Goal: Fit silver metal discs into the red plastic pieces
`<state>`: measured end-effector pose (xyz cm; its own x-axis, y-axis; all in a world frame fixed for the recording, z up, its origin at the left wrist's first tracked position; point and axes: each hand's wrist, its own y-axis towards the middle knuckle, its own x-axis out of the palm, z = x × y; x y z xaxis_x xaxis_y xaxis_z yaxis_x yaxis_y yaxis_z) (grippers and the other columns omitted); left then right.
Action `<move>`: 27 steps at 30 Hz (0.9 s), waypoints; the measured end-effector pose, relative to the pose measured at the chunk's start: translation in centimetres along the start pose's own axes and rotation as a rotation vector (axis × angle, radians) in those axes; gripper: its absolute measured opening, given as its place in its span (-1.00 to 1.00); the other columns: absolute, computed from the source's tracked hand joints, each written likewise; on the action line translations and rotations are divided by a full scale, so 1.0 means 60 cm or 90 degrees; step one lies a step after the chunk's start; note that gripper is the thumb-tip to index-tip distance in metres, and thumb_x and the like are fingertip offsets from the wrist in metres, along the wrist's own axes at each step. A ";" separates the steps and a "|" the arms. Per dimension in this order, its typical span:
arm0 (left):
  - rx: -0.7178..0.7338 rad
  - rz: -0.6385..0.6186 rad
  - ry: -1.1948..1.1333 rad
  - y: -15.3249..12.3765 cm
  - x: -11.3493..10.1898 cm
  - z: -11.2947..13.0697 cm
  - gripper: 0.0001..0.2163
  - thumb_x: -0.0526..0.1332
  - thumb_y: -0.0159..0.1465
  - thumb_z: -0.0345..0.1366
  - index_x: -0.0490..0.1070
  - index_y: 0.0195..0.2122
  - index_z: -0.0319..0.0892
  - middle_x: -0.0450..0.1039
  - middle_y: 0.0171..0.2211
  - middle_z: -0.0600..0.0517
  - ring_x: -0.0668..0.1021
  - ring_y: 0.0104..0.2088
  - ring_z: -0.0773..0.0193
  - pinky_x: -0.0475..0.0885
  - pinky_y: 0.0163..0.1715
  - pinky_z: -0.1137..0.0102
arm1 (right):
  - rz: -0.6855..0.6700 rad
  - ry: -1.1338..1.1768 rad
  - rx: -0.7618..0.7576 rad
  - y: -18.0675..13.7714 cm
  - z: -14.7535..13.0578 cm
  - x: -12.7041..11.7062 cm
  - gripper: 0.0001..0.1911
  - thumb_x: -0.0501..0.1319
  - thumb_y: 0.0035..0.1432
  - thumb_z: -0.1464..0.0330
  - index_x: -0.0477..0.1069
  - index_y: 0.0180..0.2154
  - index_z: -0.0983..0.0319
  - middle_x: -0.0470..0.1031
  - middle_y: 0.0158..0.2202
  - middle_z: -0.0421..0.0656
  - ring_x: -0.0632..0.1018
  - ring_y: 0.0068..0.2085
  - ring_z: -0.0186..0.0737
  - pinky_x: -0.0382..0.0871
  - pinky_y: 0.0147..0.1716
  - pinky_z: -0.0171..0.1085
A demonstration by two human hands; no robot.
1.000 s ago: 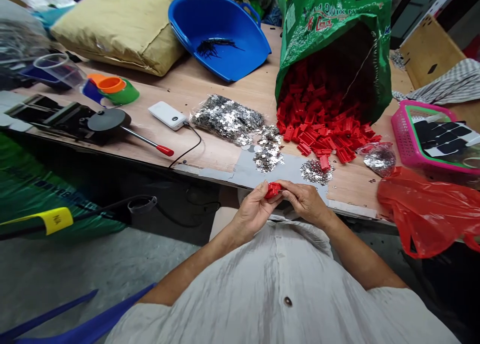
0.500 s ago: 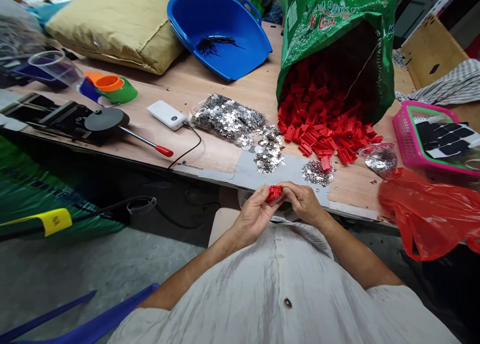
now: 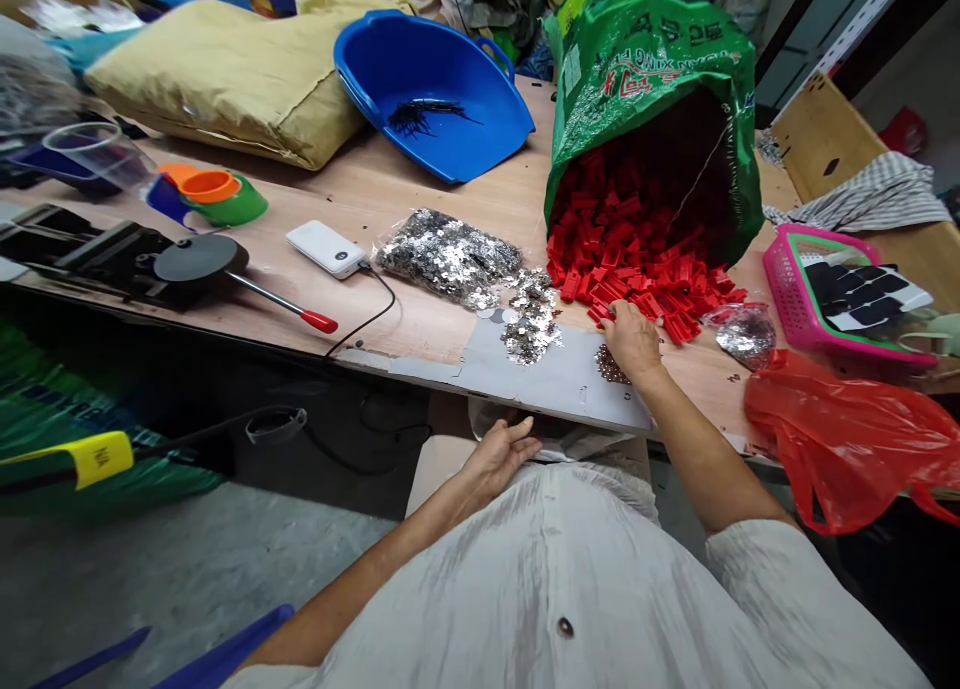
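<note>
My left hand (image 3: 501, 453) is palm up just below the table's front edge, fingers stretched out and nothing visible in it. My right hand (image 3: 634, 343) reaches over the table, its fingers bent down and closed on a red plastic part at the front of the heap of red plastic parts (image 3: 626, 259). That heap spills from the mouth of a green woven sack (image 3: 592, 99). Under the right hand lies a pile of small metal pieces (image 3: 611, 367), partly hidden by it. To its left are loose flat silver metal pieces (image 3: 531, 334) on a grey sheet (image 3: 487, 359).
A clear bag of silver pieces (image 3: 450, 257), a white power bank (image 3: 326, 248) and a black lever tool (image 3: 199, 259) lie leftward. Behind stand a blue scoop-shaped basin (image 3: 450, 69) and a tan sack (image 3: 225, 79). Rightward are a pink basket (image 3: 795, 289) and red plastic bag (image 3: 847, 439).
My hands have parted. The right moved forward to the red heap; the left dropped slightly and opened. The red part held between them is no longer visible there. The view shifted a little.
</note>
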<state>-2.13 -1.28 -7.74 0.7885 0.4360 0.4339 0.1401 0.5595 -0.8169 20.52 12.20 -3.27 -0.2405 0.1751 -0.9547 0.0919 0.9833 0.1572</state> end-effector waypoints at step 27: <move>0.157 -0.223 0.064 -0.077 0.029 0.049 -0.64 0.34 0.20 -0.18 0.39 -0.02 -0.18 0.55 -0.27 -0.06 0.62 -0.37 0.27 0.35 -0.58 0.56 | -0.124 0.195 -0.228 -0.013 -0.060 0.027 -0.80 0.18 0.22 0.44 0.47 -0.12 0.19 0.56 -0.14 -0.08 0.51 -0.10 -0.14 0.34 -0.08 -0.22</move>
<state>-3.14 -1.04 -2.08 0.7747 0.1255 0.6197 0.2720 0.8186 -0.5058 16.55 11.90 -4.04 -0.4969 -0.0597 -0.8658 -0.3075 0.9450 0.1114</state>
